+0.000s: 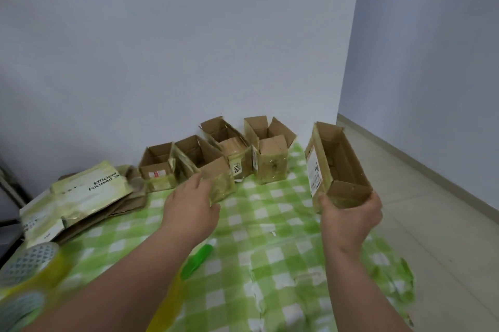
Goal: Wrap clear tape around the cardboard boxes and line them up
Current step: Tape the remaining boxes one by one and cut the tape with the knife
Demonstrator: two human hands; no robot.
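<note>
Both hands are being shown reaching forward over a green-and-white checked cloth (272,212) that is covering the worktop. A long, narrow open-topped brown cardboard box with a white printed label on its side (337,167) is being gripped at its near end by the right hand (351,212), with the fingers curled under and around it, and it is being held raised above the cloth, apart from the others. The left hand (193,204) is being held with its fingers extended against the near side of a tape-wrapped open cardboard box (205,167), touching it; whether it is being gripped cannot be told.

That box is being kept in a row of four open cardboard boxes standing along the pale wall (189,34): a small box with a red-and-white label (158,167) at the left end, then the touched one, then a box marked "108" (229,148), then a box with raised flaps (270,153) nearest the held box.

Left of the row, a stack of flattened, tape-covered cardboard printed "Efficient Focused" (81,196) is lying on the worktop. At the near left edge a roll of clear tape with a patterned core (29,261) is being seen blurred. A green plastic tool (198,260) is lying on the cloth between the forearms.
</note>
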